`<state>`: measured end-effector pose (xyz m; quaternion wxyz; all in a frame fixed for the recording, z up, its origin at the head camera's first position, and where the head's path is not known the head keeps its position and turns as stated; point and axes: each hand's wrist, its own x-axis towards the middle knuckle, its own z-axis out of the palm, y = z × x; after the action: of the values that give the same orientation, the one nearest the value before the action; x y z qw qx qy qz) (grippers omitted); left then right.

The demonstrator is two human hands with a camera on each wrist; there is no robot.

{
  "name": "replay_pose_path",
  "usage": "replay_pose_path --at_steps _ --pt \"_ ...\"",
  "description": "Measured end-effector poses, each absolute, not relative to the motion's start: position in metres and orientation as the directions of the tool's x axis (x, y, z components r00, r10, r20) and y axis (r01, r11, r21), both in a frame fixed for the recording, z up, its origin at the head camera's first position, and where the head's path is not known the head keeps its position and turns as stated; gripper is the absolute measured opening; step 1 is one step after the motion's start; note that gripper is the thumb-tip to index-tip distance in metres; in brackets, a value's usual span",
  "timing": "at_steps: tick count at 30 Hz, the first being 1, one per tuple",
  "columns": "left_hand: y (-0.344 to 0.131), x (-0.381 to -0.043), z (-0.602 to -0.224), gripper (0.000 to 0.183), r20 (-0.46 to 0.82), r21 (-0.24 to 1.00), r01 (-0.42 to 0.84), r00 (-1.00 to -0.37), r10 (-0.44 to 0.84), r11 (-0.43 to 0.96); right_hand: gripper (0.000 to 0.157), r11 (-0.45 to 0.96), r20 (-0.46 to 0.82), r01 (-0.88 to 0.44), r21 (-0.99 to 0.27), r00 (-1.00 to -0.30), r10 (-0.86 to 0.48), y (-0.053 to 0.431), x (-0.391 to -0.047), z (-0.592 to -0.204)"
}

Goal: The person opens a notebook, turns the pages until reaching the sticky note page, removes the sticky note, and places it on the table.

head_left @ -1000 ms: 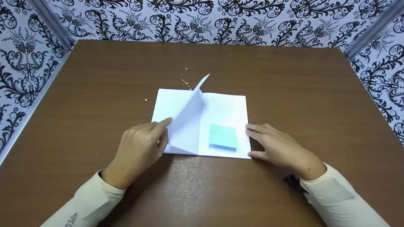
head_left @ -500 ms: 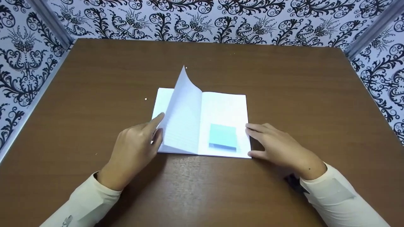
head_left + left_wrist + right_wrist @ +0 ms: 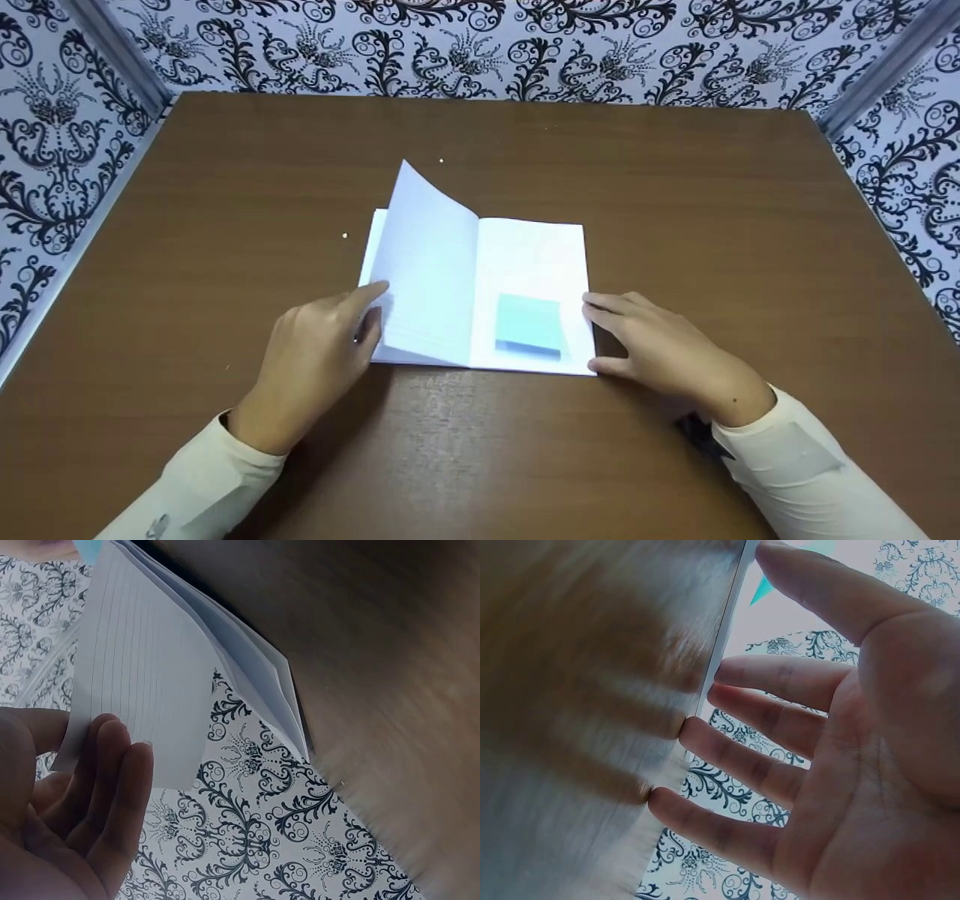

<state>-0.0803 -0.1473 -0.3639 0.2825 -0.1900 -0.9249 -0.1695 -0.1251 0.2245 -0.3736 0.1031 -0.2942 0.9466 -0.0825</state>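
A notebook (image 3: 529,255) lies spread on the table, its inner sheets white; faint ruled lines show on the page (image 3: 142,652) in the left wrist view. My left hand (image 3: 319,356) pinches that raised page near its lower outer edge, the far corner standing up and leaning left. A light turquoise sticky note pad (image 3: 528,324) lies on the lower part of the right-hand page. At the notebook's right edge, my right hand (image 3: 660,349) rests with thumb and fingertips against the border; its fingers (image 3: 735,765) look nearly straight in the right wrist view.
The brown wooden table (image 3: 600,457) spreads around the notebook. Tiny pale specks (image 3: 345,235) dot it to the left and behind. Black-and-white patterned wall covering (image 3: 465,52) rises beyond the table's far edge and along both sides.
My left hand has moved left with the pinched page, which swings over from near upright to lean further left. The right hand and the sticky note pad stay in place.
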Motion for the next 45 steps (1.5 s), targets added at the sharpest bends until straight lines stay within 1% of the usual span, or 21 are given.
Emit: replay_pose_path --at_steps 4,10,18,21,27,32,38,43,45 --pt "-0.147 -0.079 -0.364 0.022 0.532 0.194 0.412 -0.807 0.257 0.890 0.073 0.814 -0.145 -0.539 -0.218 -0.807 -0.573 0.225 -0.126 -0.374" --pt "-0.148 -0.081 -0.365 0.015 0.453 0.112 0.357 -0.849 0.272 0.927 0.072 0.815 -0.143 -0.538 -0.215 -0.808 -0.571 0.224 -0.125 -0.373" --pt "-0.148 -0.085 -0.368 0.031 0.378 0.061 0.338 -0.879 0.292 0.939 0.072 0.812 -0.131 -0.542 -0.215 -0.808 -0.574 0.224 -0.125 -0.373" --pt "-0.148 -0.086 -0.371 0.029 0.365 0.038 0.342 -0.880 0.305 0.939 0.073 0.811 -0.131 -0.543 -0.216 -0.807 -0.576 0.223 -0.126 -0.373" --pt "-0.147 -0.091 -0.376 0.028 0.359 -0.053 0.375 -0.858 0.368 0.925 0.072 0.809 -0.121 -0.547 -0.216 -0.807 -0.578 0.225 -0.124 -0.374" --pt "-0.147 -0.092 -0.378 0.026 0.329 -0.056 0.376 -0.867 0.373 0.925 0.072 0.809 -0.121 -0.546 -0.219 -0.807 -0.578 0.225 -0.125 -0.375" --pt "-0.148 -0.092 -0.380 0.021 0.265 -0.036 0.393 -0.883 0.388 0.919 0.073 0.813 -0.133 -0.539 -0.219 -0.809 -0.572 0.225 -0.125 -0.374" --pt "-0.151 -0.090 -0.381 0.022 0.293 -0.051 0.400 -0.870 0.397 0.915 0.072 0.812 -0.129 -0.544 -0.212 -0.808 -0.575 0.225 -0.125 -0.375" --pt "-0.152 -0.089 -0.381 0.025 0.299 -0.066 0.398 -0.867 0.399 0.915 0.073 0.812 -0.129 -0.544 -0.212 -0.808 -0.575 0.224 -0.125 -0.375"
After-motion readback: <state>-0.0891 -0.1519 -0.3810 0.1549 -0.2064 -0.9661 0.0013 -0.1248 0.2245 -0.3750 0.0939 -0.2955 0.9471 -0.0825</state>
